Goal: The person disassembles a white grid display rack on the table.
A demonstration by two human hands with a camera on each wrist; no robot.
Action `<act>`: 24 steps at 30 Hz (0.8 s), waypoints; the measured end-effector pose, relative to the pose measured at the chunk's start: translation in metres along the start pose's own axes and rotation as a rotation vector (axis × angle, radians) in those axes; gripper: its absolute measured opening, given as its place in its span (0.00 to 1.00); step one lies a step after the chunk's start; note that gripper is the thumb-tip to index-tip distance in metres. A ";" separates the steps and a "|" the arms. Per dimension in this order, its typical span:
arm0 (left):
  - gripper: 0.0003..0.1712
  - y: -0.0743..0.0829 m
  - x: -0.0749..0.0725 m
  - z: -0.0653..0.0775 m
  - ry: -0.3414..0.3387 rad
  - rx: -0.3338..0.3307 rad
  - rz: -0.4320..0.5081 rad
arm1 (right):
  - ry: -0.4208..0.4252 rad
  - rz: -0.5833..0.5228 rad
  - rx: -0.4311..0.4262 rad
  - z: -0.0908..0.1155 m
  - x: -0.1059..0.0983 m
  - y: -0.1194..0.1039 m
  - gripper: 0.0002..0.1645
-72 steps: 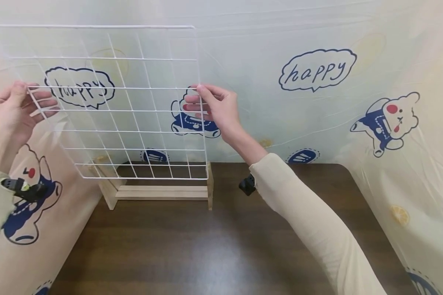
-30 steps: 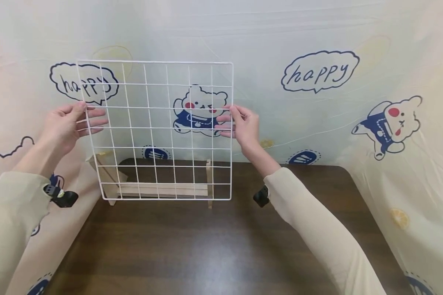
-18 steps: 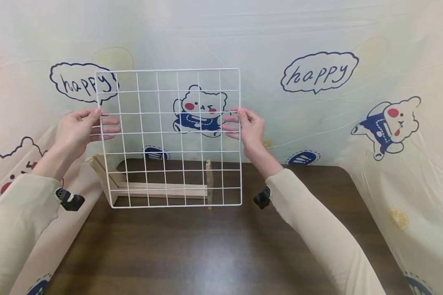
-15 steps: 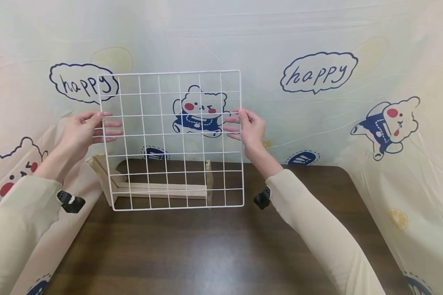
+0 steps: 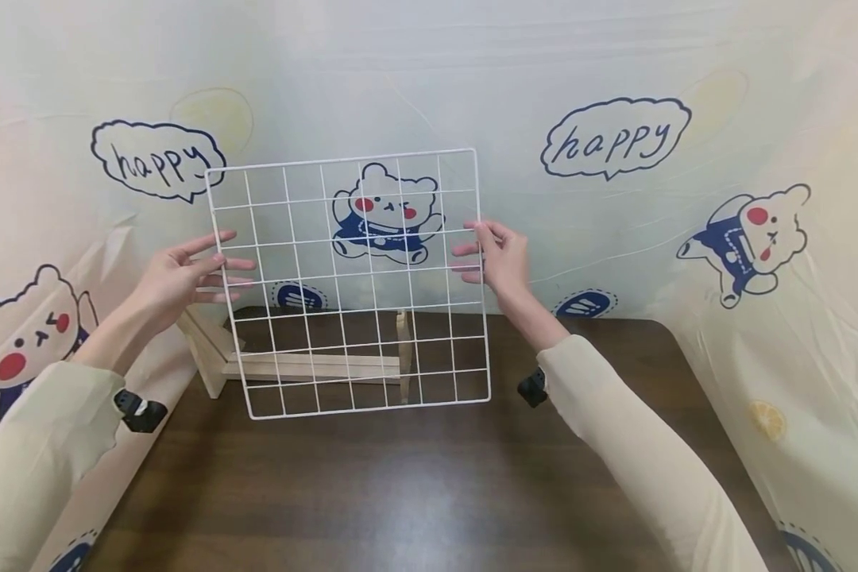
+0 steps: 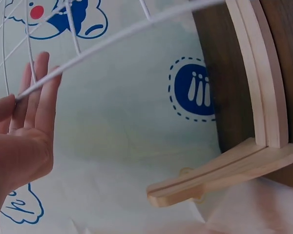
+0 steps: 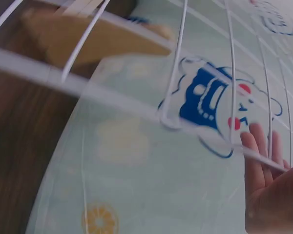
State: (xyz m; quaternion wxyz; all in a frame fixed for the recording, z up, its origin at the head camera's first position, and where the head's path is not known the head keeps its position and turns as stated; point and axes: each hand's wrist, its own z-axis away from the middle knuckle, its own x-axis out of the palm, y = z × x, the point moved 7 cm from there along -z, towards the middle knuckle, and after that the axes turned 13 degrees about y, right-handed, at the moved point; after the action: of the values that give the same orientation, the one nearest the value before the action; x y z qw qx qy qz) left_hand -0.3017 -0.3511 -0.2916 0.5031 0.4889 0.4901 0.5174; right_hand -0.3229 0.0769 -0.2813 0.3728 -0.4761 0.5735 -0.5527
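A white wire grid panel (image 5: 373, 274) is held up in front of a wooden stand, its top edge sloping down toward the left. My left hand (image 5: 168, 286) pinches the panel's left edge, thumb in front and the fingers spread out behind the wires. On the opposite edge, my right hand (image 5: 504, 258) grips in the same way, fingertips behind the mesh. Through the grid shows the pale wooden stand (image 5: 314, 367), two end pieces joined by a low crossbar. A groove runs along the end piece (image 6: 224, 170) in the left wrist view. The panel appears apart from the stand.
The dark wooden table (image 5: 429, 492) spreads under both arms. A printed cloth (image 5: 615, 230) with bears and "happy" bubbles hangs behind and along both sides. Black cameras (image 5: 141, 411) are strapped at both wrists.
The panel has come down and to the right with both hands, ending with its left side sloping lower. My left hand has slid lower on its edge. The stand has stayed put.
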 end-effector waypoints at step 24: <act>0.11 -0.031 0.028 0.021 -0.004 -0.088 -0.022 | -0.309 0.053 0.334 0.015 -0.043 0.044 0.22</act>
State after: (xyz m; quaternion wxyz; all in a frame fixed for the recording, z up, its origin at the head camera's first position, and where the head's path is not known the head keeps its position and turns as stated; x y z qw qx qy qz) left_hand -0.2795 -0.3225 -0.3218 0.5307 0.4621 0.4711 0.5318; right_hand -0.3029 0.1114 -0.3311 0.5439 -0.4717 0.4226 -0.5506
